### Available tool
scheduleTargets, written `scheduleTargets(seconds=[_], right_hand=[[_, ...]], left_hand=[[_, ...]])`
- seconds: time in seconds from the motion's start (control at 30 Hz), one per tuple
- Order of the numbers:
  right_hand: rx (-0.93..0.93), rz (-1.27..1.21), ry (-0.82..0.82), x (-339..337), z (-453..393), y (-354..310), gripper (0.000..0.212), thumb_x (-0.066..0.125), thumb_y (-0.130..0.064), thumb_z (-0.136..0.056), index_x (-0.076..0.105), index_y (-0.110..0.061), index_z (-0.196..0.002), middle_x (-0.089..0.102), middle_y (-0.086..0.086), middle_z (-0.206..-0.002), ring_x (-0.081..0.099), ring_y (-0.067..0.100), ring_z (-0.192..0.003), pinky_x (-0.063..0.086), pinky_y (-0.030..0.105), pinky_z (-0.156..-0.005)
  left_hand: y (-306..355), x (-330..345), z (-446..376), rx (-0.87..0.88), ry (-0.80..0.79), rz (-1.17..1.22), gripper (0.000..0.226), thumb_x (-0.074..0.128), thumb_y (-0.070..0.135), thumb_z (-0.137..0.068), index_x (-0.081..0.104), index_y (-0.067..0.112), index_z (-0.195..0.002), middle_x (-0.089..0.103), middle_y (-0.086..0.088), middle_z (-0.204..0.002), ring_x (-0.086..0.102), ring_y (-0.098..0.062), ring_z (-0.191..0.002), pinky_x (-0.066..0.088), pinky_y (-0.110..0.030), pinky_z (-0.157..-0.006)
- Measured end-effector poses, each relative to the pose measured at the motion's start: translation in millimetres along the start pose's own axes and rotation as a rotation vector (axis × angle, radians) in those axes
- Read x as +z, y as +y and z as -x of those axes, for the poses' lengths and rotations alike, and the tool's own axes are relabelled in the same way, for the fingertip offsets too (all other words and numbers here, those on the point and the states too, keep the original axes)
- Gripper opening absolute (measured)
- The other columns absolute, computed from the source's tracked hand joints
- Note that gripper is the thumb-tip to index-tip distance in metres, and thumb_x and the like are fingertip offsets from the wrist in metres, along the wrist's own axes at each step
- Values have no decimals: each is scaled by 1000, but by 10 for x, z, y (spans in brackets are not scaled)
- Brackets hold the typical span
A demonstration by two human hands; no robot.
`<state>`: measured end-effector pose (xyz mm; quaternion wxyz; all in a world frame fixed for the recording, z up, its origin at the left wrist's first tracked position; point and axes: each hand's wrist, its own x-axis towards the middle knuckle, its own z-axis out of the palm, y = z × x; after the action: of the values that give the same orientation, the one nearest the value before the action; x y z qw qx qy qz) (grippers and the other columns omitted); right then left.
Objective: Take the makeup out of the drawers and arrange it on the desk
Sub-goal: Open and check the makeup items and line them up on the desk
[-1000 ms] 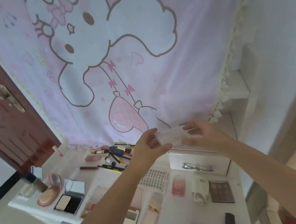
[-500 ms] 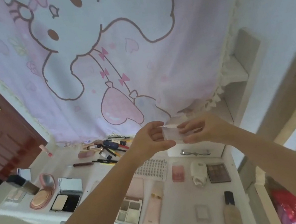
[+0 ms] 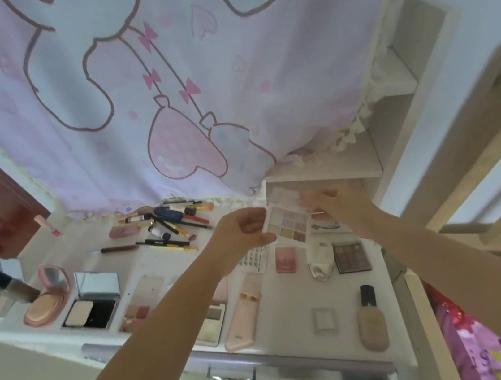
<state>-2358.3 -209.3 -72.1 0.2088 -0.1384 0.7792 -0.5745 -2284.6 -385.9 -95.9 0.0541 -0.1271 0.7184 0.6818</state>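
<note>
Holding open eyeshadow palette [image 3: 288, 225] w/ both hands | L [image 3: 246, 230] grips edge | R [image 3: 336, 206] pinches lid, blurred

Bare desk [image 3: 289, 307] patch between pink tube [image 3: 243, 321], small square compact [image 3: 324, 320], foundation bottle [image 3: 371, 318].

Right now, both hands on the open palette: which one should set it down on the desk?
Probably left. The left hand pinches the eyeshadow palette by its pan-side edge, so it can carry the base. The right hand holds only the clear lid. Bare desk lies below.
</note>
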Motion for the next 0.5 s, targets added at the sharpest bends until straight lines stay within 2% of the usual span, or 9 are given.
scheduleTargets(seconds=[0.07, 0.2, 0.27, 0.33, 0.4, 0.5], right_hand=[[26, 48, 66, 93, -35, 204, 26, 53, -23, -91, 66, -6, -106, 69, 10, -99, 65, 22, -92, 52, 35, -91], [120, 110, -1, 246, -144, 606, 30, 49, -21, -93, 64, 3, -105, 65, 7, -86, 61, 10, -67, 52, 22, -71], [163, 136, -15, 301, -189, 783, 25, 47, -19, -94, 64, -1, -93, 65, 0, -70, 59, 5, -54, 51, 21, -62], [199, 183, -39, 361, -213, 940, 29, 46, -18, -96, 59, -10, -72, 60, -11, -48, 55, 0, -40, 46, 12, -47], [252, 195, -81, 426, -201, 1078, 31, 45, -17, -96, 53, -17, -66, 53, -10, -47, 52, -2, -32, 42, 9, -39], [306, 257, -134, 540, -200, 1268, 37, 45, -18, -96, 48, -13, -59, 44, 2, -54, 52, 1, -37, 51, 15, -47]], left_hand=[[-208, 22, -8, -48, 50, -21, 43, 65, -14, -73, 58, -2, -114, 65, -2, -90, 63, -17, -85, 51, -32, -86], [-704, 98, 62, -209, 147, 4, 44, 66, -14, -72, 60, -2, -114, 64, -14, -104, 61, -27, -99, 50, -37, -93], [-956, 141, 123, -267, 171, -6, 47, 66, -16, -71, 59, -5, -116, 62, -15, -101, 59, -24, -91, 51, -27, -83], [-1165, 206, 200, -306, 165, -95, 46, 66, -15, -72, 58, -4, -116, 61, -12, -97, 57, -14, -78, 48, -8, -68], [-1328, 300, 273, -332, 148, -254, 44, 65, -9, -75, 59, 0, -118, 63, -13, -106, 55, -11, -79, 44, -1, -61], [-1505, 415, 365, -367, 129, -478, 47, 61, 3, -83, 51, 8, -129, 57, -6, -127, 58, -16, -101, 40, -5, -82]])
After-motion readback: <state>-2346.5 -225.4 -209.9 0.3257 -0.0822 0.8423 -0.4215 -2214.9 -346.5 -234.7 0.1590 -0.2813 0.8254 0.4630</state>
